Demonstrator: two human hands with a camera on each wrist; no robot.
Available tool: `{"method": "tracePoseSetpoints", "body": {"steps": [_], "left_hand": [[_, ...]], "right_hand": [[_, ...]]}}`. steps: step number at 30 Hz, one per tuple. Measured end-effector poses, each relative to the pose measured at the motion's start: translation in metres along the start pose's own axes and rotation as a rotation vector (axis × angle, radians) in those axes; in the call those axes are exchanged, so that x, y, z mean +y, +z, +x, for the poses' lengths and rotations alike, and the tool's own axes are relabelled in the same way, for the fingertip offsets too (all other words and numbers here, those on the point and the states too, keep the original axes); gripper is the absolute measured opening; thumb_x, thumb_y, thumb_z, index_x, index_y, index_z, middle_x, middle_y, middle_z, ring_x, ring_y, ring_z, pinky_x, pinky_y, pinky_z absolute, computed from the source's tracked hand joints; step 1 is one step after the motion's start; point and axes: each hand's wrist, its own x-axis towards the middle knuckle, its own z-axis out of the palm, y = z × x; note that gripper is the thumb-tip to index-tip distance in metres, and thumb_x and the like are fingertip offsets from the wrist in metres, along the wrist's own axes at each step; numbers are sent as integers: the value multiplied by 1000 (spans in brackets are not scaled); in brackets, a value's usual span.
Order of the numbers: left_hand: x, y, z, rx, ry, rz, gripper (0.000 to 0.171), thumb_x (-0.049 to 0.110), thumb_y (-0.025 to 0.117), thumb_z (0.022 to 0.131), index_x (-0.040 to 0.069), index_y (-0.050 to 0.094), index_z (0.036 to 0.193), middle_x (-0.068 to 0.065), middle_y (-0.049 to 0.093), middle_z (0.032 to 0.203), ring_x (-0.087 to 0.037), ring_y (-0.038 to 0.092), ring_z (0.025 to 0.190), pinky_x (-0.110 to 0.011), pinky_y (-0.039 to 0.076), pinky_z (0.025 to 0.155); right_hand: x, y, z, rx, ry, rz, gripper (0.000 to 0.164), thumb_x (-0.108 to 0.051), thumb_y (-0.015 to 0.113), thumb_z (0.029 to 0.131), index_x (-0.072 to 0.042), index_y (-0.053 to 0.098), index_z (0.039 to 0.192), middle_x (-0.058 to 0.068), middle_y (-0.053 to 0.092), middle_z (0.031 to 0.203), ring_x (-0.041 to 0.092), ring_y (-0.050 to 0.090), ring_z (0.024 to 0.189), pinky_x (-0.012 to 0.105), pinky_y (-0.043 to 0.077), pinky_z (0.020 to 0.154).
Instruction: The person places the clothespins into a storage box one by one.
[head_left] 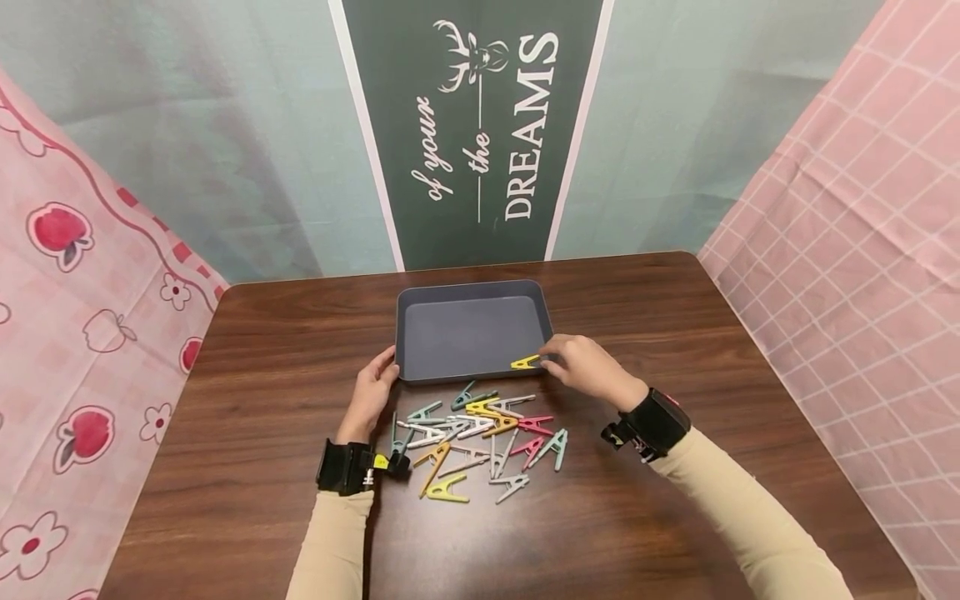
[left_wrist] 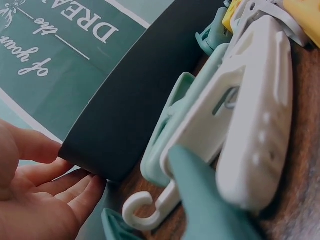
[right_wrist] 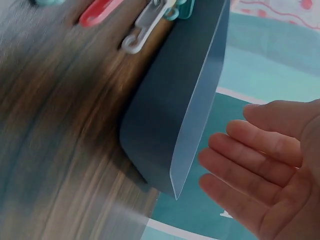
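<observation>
Apple-print cloth: at your far left, along that side of the brown desk.
Left strap: black, round your wrist over the beige sleeve.
Left grip: against the grey tray at its near left corner, from outside. Your thumb is at the wall, the other fingers fairly straight beside it; thumb and fingers apart, nothing pinched.
Clip pile: loose clips on the desk, your side of the tray. On its left, an orange clip and a lime clip; white, grey, teal and yellow ones overlap in the middle; at its right, two red ones and a mint clip.
Tray: flat on the desk, long side facing you.
Green banner: behind the tray, white lettering turned sideways to you.
Yellow clip: inside the tray, near right corner, beside your right fingertips.
Right grip: over that corner. Your right wrist view shows thumb and fingers apart, nothing clamped.
Right strap: black, on your wrist, well apart from the tray.
Pink grid cloth: at your far right.
</observation>
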Motion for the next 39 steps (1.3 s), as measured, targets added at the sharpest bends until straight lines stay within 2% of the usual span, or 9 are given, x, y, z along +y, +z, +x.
{"method": "tracePoseSetpoints", "body": {"steps": [9, 16, 30, 39], "left_hand": [[-3, 3, 2, 6, 22, -13, 47, 4, 39, 102, -3, 31, 148, -24, 33, 154, -34, 31, 145, -45, 25, 122], [-2, 3, 0, 19, 15, -11, 48, 5, 40, 102, -2, 32, 148, -23, 32, 155, -34, 30, 145, -46, 25, 122], [-2, 3, 1, 16, 23, -16, 48, 4, 41, 101, -2, 32, 148, -22, 33, 155, -33, 32, 145, -44, 26, 121], [-2, -1, -1, -12, 31, -12, 48, 4, 41, 101, -3, 33, 147, -23, 34, 154, -32, 32, 145, -44, 25, 120]], "right_hand": [[-5, 5, -10, 35, -26, 29, 22, -14, 64, 91, 0, 71, 107, 13, 72, 101, 26, 68, 94, 40, 56, 80], [-10, 11, -20, 53, -32, 45, 20, -14, 65, 90, -2, 71, 106, 11, 72, 101, 25, 69, 94, 39, 57, 81], [-11, 20, -42, -32, -66, 46, 18, -12, 68, 88, -2, 71, 103, 8, 71, 95, 21, 68, 89, 36, 56, 77], [-7, 26, -64, -61, -106, 73, 20, -3, 70, 82, -5, 71, 102, 5, 71, 97, 21, 67, 92, 36, 57, 79]]}}
